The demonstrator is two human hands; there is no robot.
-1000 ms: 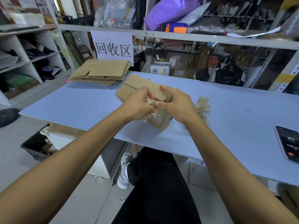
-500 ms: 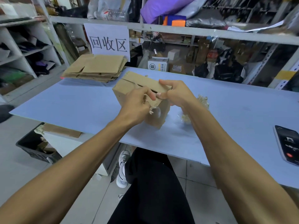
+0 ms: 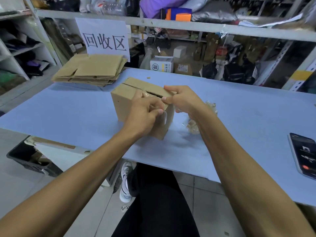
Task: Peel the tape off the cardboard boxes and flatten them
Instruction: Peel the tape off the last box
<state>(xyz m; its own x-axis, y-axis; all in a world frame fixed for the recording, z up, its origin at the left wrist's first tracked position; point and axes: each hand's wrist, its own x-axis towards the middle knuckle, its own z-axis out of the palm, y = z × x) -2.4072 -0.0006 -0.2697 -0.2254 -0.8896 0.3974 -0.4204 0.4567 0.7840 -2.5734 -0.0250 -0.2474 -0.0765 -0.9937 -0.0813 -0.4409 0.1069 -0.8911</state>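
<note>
Brown box (image 3: 123,100), pale-blue table (image 3: 71,115)

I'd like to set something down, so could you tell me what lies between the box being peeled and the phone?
In the head view, a clump of peeled tape lies beside the box; beyond it, bare blue table up to the phone.

The left hand (image 3: 142,115) hides the box's (image 3: 123,103) near face; the phone (image 3: 302,155) at the bench's right edge is cut off

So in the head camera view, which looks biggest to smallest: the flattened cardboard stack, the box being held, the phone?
1. Flattened cardboard stack, though farther away.
2. Box, looks close to the stack, so unsure.
3. Phone, cut off by the frame edge.
</note>
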